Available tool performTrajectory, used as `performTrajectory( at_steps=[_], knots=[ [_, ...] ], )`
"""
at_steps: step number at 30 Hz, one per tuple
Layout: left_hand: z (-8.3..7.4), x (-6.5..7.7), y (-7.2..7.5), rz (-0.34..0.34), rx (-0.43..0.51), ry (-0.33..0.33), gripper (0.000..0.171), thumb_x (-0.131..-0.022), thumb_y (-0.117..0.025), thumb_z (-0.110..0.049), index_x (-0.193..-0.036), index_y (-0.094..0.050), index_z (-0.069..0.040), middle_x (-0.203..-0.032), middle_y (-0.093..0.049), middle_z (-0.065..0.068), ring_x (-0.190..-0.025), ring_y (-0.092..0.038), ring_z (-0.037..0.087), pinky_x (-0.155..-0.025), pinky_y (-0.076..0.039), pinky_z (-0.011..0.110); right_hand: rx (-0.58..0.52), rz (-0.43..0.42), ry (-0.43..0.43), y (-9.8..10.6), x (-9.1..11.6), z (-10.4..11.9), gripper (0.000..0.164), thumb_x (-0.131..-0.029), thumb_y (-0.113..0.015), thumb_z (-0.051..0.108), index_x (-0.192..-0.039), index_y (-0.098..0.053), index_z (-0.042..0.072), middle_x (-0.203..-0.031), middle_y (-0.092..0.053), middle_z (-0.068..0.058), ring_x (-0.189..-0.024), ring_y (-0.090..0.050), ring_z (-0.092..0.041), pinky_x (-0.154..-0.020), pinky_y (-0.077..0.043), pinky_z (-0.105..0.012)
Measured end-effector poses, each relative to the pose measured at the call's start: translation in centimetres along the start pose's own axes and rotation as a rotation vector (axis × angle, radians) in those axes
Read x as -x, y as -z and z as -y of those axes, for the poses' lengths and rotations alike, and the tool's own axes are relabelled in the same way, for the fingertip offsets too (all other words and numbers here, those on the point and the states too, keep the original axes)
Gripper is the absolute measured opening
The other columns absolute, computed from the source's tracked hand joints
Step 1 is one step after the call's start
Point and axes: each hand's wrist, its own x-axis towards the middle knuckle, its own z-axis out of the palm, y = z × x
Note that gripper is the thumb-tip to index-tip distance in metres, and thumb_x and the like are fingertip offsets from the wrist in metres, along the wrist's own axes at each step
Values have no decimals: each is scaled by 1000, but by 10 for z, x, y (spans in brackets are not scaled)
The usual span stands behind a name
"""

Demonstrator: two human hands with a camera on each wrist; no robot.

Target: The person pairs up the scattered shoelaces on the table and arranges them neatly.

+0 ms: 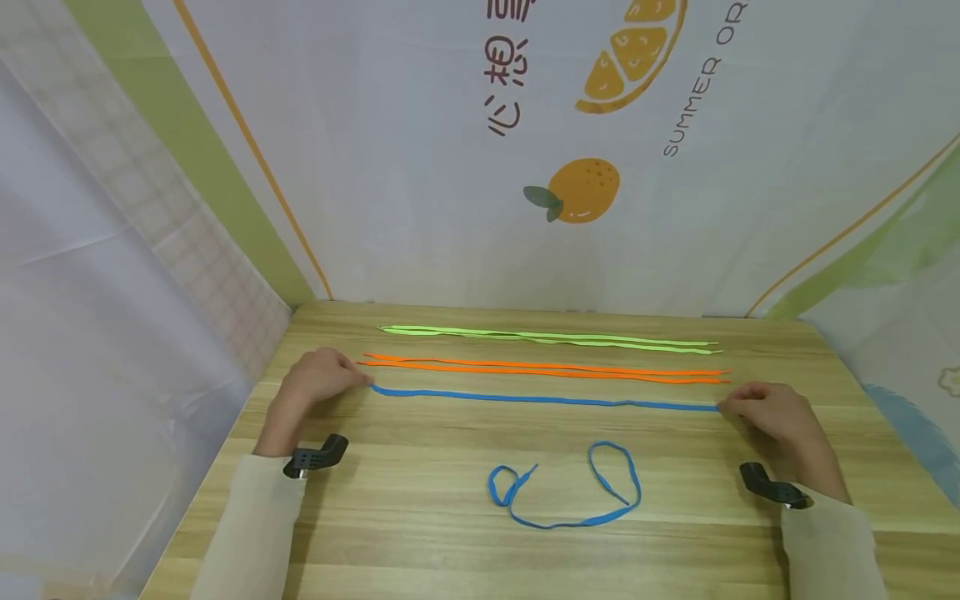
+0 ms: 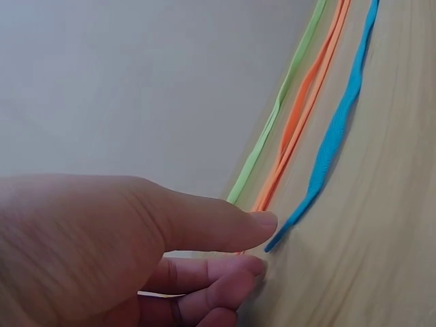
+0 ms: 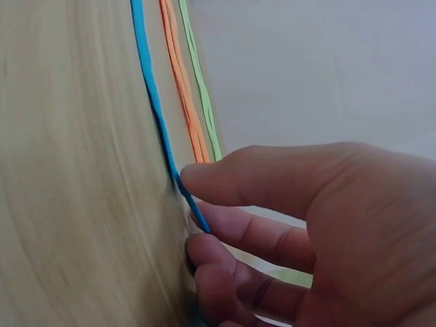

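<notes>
A blue shoelace point(image 1: 540, 400) stretches nearly straight across the table between both hands. At its left end is my left hand point(image 1: 322, 377); the left wrist view shows the lace tip just beyond the thumb, with a gap between thumb and fingers point(image 2: 242, 276). My right hand point(image 1: 772, 410) holds the other end, which runs past the thumb tip and against the index finger in the right wrist view. Nearer to me, a second blue shoelace point(image 1: 558, 526) lies loose in curves, with a small loop at its left.
Beyond the straight blue lace lie two orange shoelaces point(image 1: 540, 372), side by side. Farther back are two green shoelaces point(image 1: 547, 337). The wooden table point(image 1: 420, 550) ends at a white printed cloth point(image 1: 420, 208). Each wrist carries a black camera mount point(image 1: 318, 454).
</notes>
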Motion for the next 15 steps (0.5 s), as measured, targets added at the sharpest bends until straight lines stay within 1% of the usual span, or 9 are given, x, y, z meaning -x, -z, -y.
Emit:
performTrajectory(
  at_steps=[3,7,9,12,15],
  knots=[
    [1,1,2,-13,4,7,39,-93,-82,-42,-104,-85,-5,-111,-79,15,-98,-68,32,-78,-50,41,3,5,2,3,1,1,52,-104,-72,41,-124,-71,-7,-106,-72,-14,-102,-60,-36,-80,-46,-40],
    [-1,1,3,-35,10,2,36,-94,-81,-42,-100,-83,-7,-105,-77,10,-93,-65,29,-74,-48,39,-2,4,12,8,4,4,51,-105,-71,41,-124,-71,-7,-108,-72,-16,-105,-61,-39,-81,-47,-43],
    [-5,1,4,-49,16,-2,33,-96,-79,-41,-98,-82,-8,-103,-75,7,-90,-64,27,-72,-47,37,-10,-3,22,9,5,7,51,-106,-71,40,-123,-71,-7,-108,-72,-16,-103,-62,-38,-81,-48,-43],
    [-14,3,6,-69,29,-7,30,-97,-78,-39,-96,-80,-9,-101,-73,6,-86,-61,25,-70,-46,36,-8,-24,61,9,7,12,50,-106,-71,39,-124,-71,-8,-112,-73,-21,-100,-64,-35,-77,-50,-40],
    [-24,7,10,-98,30,-24,29,-98,-77,-38,-98,-79,-9,-100,-74,6,-84,-62,25,-68,-46,36,-9,-41,94,10,10,19,50,-106,-71,40,-125,-71,-6,-118,-73,-25,-99,-65,-33,-74,-51,-38]
  ],
)
